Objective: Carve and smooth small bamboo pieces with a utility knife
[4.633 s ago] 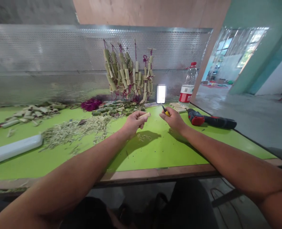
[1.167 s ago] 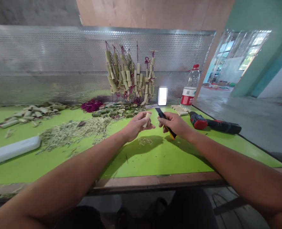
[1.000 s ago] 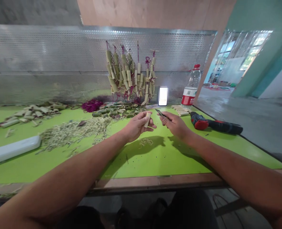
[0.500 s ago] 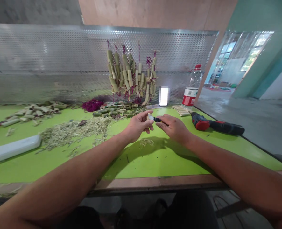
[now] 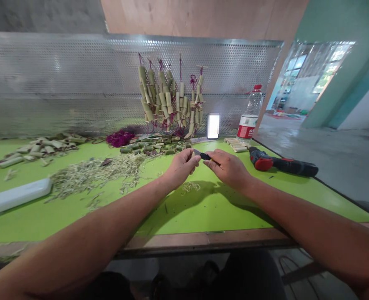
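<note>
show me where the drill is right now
In the head view, the red-and-black drill lies on the green table, right of the person's right hand and just in front of the plastic bottle.

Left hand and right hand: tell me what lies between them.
In the head view, a black knife, gripped by the right hand, its blade reaching the left hand.
</note>
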Available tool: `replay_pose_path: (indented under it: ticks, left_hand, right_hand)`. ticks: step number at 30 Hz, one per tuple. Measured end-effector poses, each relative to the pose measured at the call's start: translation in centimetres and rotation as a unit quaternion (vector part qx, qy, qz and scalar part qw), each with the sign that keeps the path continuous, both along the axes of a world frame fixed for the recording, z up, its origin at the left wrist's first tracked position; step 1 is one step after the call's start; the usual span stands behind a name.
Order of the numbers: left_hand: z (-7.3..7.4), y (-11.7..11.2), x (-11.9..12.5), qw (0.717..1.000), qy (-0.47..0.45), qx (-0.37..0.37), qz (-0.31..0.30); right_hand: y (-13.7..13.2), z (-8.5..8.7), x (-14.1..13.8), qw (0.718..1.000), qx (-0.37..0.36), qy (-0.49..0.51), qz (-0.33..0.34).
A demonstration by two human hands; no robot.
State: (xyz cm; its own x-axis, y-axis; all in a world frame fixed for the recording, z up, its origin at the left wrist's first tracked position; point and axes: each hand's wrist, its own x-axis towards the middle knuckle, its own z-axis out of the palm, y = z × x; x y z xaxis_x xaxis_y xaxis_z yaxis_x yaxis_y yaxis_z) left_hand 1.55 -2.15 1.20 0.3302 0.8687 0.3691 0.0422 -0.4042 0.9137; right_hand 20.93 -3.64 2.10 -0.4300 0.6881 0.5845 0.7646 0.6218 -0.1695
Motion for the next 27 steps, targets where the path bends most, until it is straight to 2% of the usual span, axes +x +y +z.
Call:
replay_pose_path:
  ticks: [5, 10, 17, 21, 27]
  left_hand:
    - [-0.10, -0.11, 0.02, 0.999, 0.006, -0.038, -0.026]
    - [0.00, -0.24, 0.06, 0.999, 0.018, -0.034, -0.034]
    - [0.36, -0.24, 0.14, 0.999, 0.046, 0.005, 0.000]
    - [0.15, -0.20, 0.21, 0.999, 0.033, -0.007, 0.010]
    - [0.14, -0.52, 0.24, 0.999, 0.010, -0.041, -0.024]
  right_hand:
    - [0.04, -0.05, 0.04, 1.000, -0.010, -0.012, 0.002]
    - [0.07, -0.07, 0.06, 1.000, -0.013, -0.017, 0.007]
    - [-0.09, -0.07, 0.07, 1.000, 0.003, -0.026, -0.009]
    - [-0.16, -0.04, 0.03, 0.999, 0.013, -0.026, -0.020]
    - [0.02, -0.21, 0.04, 1.000, -0.005, -0.025, 0.000]
